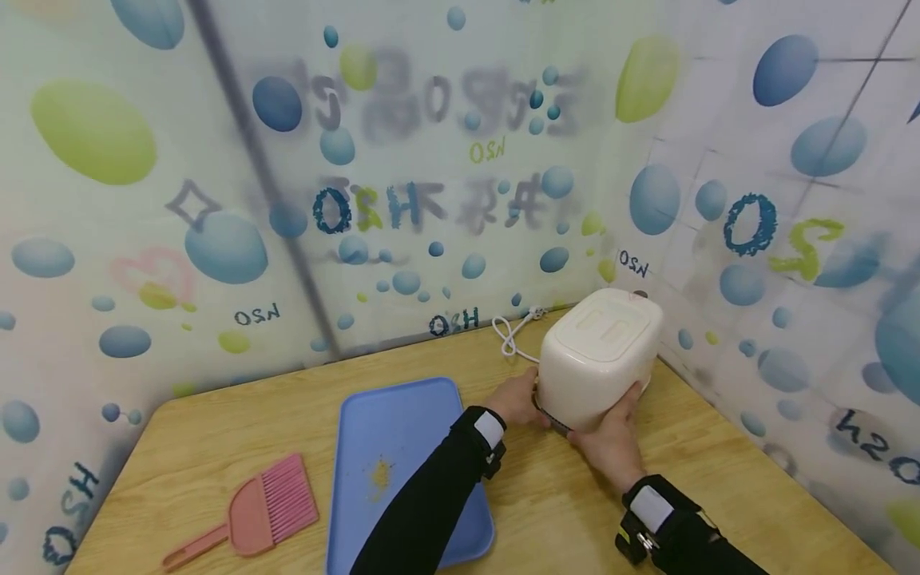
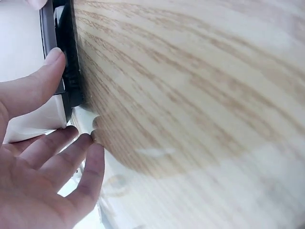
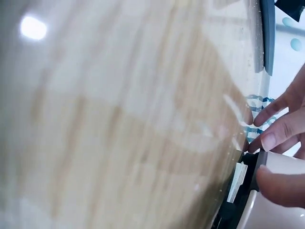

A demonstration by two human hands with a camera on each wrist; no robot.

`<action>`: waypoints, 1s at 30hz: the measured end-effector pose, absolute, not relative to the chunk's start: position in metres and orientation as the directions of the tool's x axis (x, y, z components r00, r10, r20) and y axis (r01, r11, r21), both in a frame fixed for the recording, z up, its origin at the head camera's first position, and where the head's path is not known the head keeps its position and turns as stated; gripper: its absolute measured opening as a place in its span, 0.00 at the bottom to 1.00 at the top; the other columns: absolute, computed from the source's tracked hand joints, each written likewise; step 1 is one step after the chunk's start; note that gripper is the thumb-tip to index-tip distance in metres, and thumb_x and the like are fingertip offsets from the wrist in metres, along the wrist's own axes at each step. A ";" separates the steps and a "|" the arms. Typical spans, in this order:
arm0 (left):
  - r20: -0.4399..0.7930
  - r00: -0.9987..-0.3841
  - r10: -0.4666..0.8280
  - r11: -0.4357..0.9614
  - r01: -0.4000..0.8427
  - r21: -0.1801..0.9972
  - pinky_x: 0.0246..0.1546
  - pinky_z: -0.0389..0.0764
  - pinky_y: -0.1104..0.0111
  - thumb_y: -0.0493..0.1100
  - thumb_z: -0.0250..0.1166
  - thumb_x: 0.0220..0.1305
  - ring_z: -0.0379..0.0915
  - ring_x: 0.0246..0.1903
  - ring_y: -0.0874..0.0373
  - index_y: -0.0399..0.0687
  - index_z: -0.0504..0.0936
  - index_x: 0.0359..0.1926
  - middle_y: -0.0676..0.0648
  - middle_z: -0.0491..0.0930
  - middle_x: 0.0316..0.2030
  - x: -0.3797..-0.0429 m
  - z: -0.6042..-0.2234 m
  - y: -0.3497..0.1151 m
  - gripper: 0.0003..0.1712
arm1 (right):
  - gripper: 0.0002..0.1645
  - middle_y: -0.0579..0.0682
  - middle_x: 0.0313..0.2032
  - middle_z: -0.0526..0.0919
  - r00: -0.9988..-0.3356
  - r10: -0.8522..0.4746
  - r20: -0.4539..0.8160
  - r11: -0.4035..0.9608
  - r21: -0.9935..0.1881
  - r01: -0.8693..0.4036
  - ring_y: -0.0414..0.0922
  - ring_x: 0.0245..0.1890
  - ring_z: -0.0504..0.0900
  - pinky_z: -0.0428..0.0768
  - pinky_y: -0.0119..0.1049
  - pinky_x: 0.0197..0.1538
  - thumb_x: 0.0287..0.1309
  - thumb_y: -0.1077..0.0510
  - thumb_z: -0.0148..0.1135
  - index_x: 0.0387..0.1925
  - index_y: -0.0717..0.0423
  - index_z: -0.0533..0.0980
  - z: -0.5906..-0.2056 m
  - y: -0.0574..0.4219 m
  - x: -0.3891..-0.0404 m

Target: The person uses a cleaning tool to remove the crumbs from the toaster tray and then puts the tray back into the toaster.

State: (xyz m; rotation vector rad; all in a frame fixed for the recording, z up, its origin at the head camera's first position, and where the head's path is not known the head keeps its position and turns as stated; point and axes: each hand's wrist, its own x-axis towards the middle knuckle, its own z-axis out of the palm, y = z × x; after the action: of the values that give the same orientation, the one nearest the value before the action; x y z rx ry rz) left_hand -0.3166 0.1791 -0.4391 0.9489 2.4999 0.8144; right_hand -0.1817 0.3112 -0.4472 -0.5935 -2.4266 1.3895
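A white toaster [image 1: 600,343] with a rounded body stands near the back right corner of the wooden table. My left hand [image 1: 516,399] grips its lower left side, near the front corner. The right hand [image 1: 611,443] holds the lower front right side. In the left wrist view the thumb [image 2: 35,88] lies on the dark base edge [image 2: 59,62], with the fingers around the corner. The right wrist view shows that thumb [image 3: 281,186] against the dark base rim [image 3: 261,164]. Part of the black underside shows just over the tabletop.
A looped white cord [image 1: 509,339] with its plug lies behind the toaster. Left of the hands lies a blue tray [image 1: 402,403] with brown crumbs [image 1: 381,473], partly under the left forearm. A pink brush [image 1: 251,511] lies farther left. Patterned curtains [image 1: 431,200] border the table.
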 end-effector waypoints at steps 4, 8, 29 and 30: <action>-0.121 -0.724 0.679 0.629 0.488 0.606 0.59 0.74 0.65 0.41 0.81 0.51 0.76 0.59 0.52 0.47 0.65 0.70 0.43 0.78 0.61 -0.313 -0.437 0.180 0.48 | 0.84 0.79 0.73 0.31 -0.863 0.504 0.025 0.465 -0.850 0.247 0.72 0.73 0.45 0.48 0.61 0.73 0.45 0.73 0.74 0.69 0.64 0.09 -0.449 0.308 -0.183; -0.134 -0.744 0.655 0.652 0.466 0.598 0.59 0.74 0.65 0.42 0.80 0.53 0.76 0.58 0.54 0.48 0.65 0.70 0.44 0.79 0.61 -0.312 -0.437 0.182 0.47 | 0.82 0.81 0.72 0.36 -0.854 0.520 -0.003 0.480 -0.827 0.295 0.72 0.71 0.52 0.52 0.61 0.72 0.47 0.73 0.72 0.68 0.66 0.09 -0.448 0.305 -0.186; -0.108 -0.776 0.621 0.649 0.432 0.626 0.58 0.76 0.64 0.40 0.78 0.56 0.78 0.53 0.54 0.47 0.69 0.67 0.44 0.80 0.58 -0.310 -0.437 0.183 0.40 | 0.77 0.85 0.69 0.45 -0.866 0.498 -0.047 0.488 -0.810 0.325 0.70 0.63 0.62 0.60 0.63 0.68 0.49 0.71 0.68 0.67 0.71 0.10 -0.444 0.307 -0.186; -0.105 -0.771 0.628 0.643 0.437 0.629 0.59 0.75 0.64 0.39 0.78 0.57 0.78 0.54 0.54 0.46 0.69 0.67 0.43 0.80 0.58 -0.309 -0.439 0.184 0.40 | 0.77 0.85 0.69 0.44 -0.872 0.487 -0.048 0.485 -0.816 0.315 0.70 0.64 0.61 0.58 0.63 0.69 0.49 0.71 0.67 0.67 0.71 0.10 -0.444 0.309 -0.185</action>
State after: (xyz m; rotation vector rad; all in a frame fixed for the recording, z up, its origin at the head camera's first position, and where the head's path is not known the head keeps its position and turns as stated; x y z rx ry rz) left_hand -0.3088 0.1837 -0.4387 0.8531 2.5503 0.8556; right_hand -0.1846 0.3085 -0.4441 -0.6944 -2.5386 1.3351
